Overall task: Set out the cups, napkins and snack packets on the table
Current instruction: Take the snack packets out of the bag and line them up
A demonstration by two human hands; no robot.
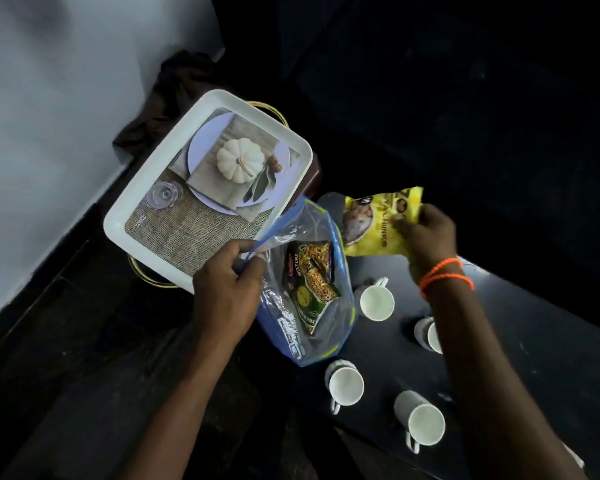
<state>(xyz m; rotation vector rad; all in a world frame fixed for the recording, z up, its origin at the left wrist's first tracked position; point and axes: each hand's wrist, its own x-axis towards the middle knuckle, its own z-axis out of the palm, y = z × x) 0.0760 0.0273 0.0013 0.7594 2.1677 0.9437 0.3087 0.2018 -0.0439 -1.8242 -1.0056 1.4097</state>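
Yellow snack packet, right of centre frame, pinched in right hand above the table. Left hand grips the plastic bag rim; more packets inside. Four cups already out. Judged step: unloading snacks. Next: set packet on bare tabletop.

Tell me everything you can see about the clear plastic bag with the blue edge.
The plastic bag is transparent, thin and crinkled, with blue edging and white print low on its side. It stands open on the dark table, just beside the white tray. The left hand pinches its rim, holding the mouth open. Inside lie snack packets, green and dark, one printed "MIXTURE".
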